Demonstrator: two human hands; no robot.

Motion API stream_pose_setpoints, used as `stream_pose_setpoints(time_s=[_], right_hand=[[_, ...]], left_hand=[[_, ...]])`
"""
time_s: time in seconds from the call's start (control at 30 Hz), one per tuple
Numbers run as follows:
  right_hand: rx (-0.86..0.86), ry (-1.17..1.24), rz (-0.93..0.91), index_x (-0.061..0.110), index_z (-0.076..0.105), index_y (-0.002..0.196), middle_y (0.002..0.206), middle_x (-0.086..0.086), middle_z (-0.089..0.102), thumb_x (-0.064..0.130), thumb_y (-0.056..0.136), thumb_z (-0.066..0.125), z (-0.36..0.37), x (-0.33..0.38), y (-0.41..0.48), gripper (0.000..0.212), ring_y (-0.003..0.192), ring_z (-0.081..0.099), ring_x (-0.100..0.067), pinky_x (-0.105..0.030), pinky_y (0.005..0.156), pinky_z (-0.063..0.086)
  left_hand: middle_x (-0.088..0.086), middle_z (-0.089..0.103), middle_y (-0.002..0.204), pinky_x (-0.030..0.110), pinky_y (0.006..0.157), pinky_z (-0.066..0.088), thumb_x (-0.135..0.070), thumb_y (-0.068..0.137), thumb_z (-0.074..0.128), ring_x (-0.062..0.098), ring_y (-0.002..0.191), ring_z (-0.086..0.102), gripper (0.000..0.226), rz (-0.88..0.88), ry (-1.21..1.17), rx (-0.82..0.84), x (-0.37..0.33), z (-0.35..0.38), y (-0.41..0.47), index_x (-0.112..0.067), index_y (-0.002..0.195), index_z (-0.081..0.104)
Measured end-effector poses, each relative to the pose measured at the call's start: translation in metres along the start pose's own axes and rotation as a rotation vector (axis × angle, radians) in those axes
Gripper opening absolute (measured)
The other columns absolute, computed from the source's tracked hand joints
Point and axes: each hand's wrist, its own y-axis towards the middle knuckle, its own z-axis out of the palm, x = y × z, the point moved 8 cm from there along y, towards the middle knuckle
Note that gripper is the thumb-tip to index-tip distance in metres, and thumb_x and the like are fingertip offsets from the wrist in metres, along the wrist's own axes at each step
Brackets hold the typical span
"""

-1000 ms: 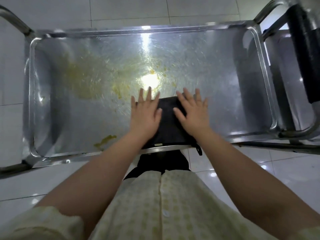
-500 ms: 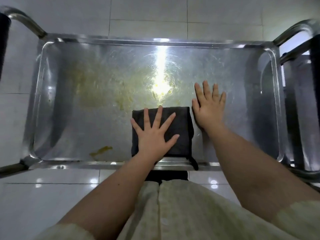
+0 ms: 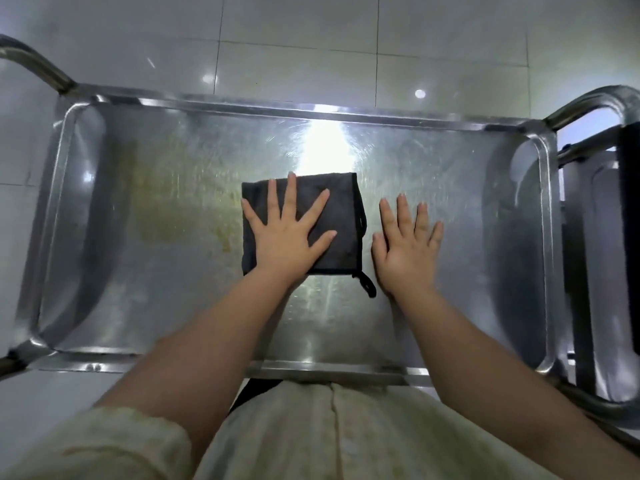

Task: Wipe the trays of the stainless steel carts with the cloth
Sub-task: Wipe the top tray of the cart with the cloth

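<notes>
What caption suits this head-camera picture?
Left hand presses a dark cloth flat on the stained steel cart tray; right hand rests beside it.

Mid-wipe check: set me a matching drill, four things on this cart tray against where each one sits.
1. left hand
2. right hand
3. dark grey square cloth
4. yellowish smear

A. flat on the bare stainless steel tray, right of the cloth
B. spread over the tray's left half
C. pressing flat on the cloth
D. mid-tray, under a hand

Pairs: 1-C, 2-A, 3-D, 4-B
</notes>
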Motion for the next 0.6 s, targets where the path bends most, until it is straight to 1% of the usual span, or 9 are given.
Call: stream_pose_setpoints(time_s=[0.13, 0.2, 0.27, 0.3, 0.37, 0.4, 0.5, 0.6], right_hand=[[-0.018, -0.011, -0.005, 0.039, 0.002, 0.155, 0.164, 0.007, 0.000, 0.048, 0.099, 0.015, 0.002, 0.001, -0.001, 0.059, 0.151, -0.006, -0.026, -0.058, 0.118, -0.002], [-0.035, -0.011, -0.015, 0.038, 0.004, 0.155, 0.165, 0.005, 0.002, 0.047, 0.099, 0.016, 0.002, 0.000, -0.001, 0.059, 0.151, -0.005, -0.027, -0.058, 0.118, -0.002], [-0.040, -0.022, -0.024, 0.036, 0.005, 0.156, 0.164, 0.004, 0.002, 0.047, 0.099, 0.016, 0.003, 0.000, -0.001, 0.059, 0.151, -0.005, -0.027, -0.058, 0.118, -0.001], [-0.041, -0.021, -0.024, 0.035, 0.006, 0.156, 0.164, 0.004, 0.002, 0.048, 0.099, 0.016, 0.003, 0.000, -0.001, 0.059, 0.151, -0.005, -0.028, -0.058, 0.118, -0.001], [-0.046, -0.009, -0.027, 0.035, 0.009, 0.156, 0.164, 0.004, 0.004, 0.048, 0.099, 0.017, 0.002, 0.000, -0.002, 0.059, 0.151, -0.004, -0.028, -0.058, 0.118, -0.001], [-0.047, -0.006, -0.031, 0.035, 0.009, 0.156, 0.164, 0.004, 0.004, 0.049, 0.099, 0.017, 0.001, 0.000, -0.002, 0.059, 0.151, -0.003, -0.028, -0.058, 0.118, -0.001], [-0.050, -0.001, -0.036, 0.035, 0.010, 0.156, 0.164, 0.004, 0.005, 0.049, 0.100, 0.016, -0.001, 0.002, 0.000, 0.058, 0.151, -0.003, -0.028, -0.058, 0.118, -0.002], [-0.052, -0.001, -0.032, 0.036, 0.009, 0.156, 0.164, 0.004, 0.005, 0.048, 0.100, 0.018, -0.002, 0.002, 0.001, 0.058, 0.151, -0.003, -0.029, -0.058, 0.118, -0.005]], left_hand=[[0.009, 0.002, 0.165, 0.078, 0.105, -0.002, -0.075, 0.092, 0.011, 0.039, 0.149, -0.005, 0.066, 0.011, -0.007, 0.004, -0.011, 0.013, -0.061, -0.049, 0.153, 0.007], [0.008, 0.002, 0.165, 0.079, 0.104, -0.002, -0.078, 0.090, 0.013, 0.039, 0.149, -0.005, 0.069, 0.008, -0.001, 0.020, -0.009, 0.014, -0.062, -0.049, 0.152, 0.007], [0.007, -0.001, 0.165, 0.079, 0.103, -0.005, -0.085, 0.083, 0.013, 0.039, 0.149, -0.007, 0.077, -0.026, 0.010, 0.026, -0.005, 0.008, -0.038, -0.052, 0.152, 0.004], [0.006, -0.005, 0.165, 0.078, 0.102, -0.007, -0.090, 0.078, 0.012, 0.039, 0.148, -0.009, 0.081, -0.052, 0.013, 0.028, -0.003, 0.003, -0.019, -0.054, 0.150, 0.000], [0.003, -0.013, 0.164, 0.076, 0.101, -0.012, -0.096, 0.071, 0.008, 0.037, 0.148, -0.015, 0.087, -0.097, -0.003, 0.045, 0.003, -0.005, 0.031, -0.057, 0.147, -0.009], [0.002, -0.015, 0.163, 0.077, 0.101, -0.012, -0.097, 0.069, 0.007, 0.036, 0.147, -0.016, 0.088, -0.097, -0.004, 0.053, 0.006, -0.011, 0.058, -0.057, 0.146, -0.010], [0.004, -0.019, 0.163, 0.079, 0.101, -0.010, -0.096, 0.069, 0.006, 0.037, 0.146, -0.021, 0.087, -0.036, 0.041, 0.110, 0.005, -0.022, 0.118, -0.057, 0.146, -0.011], [0.010, -0.019, 0.162, 0.080, 0.101, -0.009, -0.089, 0.073, 0.008, 0.042, 0.145, -0.021, 0.087, -0.046, 0.058, 0.119, -0.006, -0.023, 0.125, -0.052, 0.150, -0.008]])
